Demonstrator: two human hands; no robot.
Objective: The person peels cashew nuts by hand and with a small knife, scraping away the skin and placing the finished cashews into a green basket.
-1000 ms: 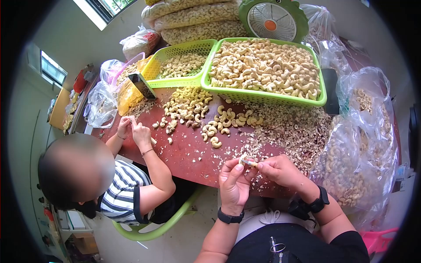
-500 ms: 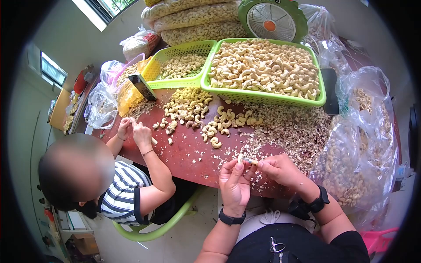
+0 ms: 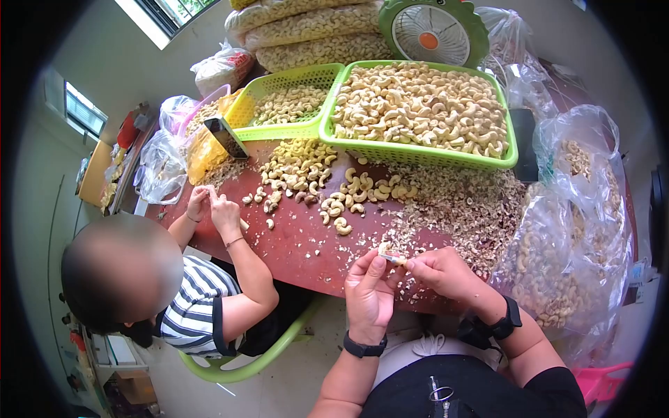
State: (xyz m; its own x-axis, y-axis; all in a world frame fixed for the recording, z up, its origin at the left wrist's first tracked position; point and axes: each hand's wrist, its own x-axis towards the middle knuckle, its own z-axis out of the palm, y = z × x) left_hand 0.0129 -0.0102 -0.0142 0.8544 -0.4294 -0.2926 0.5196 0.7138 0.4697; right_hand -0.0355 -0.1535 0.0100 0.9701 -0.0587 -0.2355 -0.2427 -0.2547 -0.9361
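Near the table's front edge, my left hand pinches a cashew between thumb and fingertips. From the right, my right hand grips a small knife, its blade touching or very close to the nut. Beyond my hands lie loose cashews and a spread of skin flakes. A larger pile of cashews sits farther left, in front of the baskets.
A green basket full of cashews stands at the back, beside a yellow-green basket. A fan is behind. Plastic bags flank the right. A co-worker sits at the left, both hands raised over the table.
The cashew and knife have shifted slightly, and the blade's angle at the nut has changed. My left hand has moved a little left. The co-worker's hands look almost unmoved.
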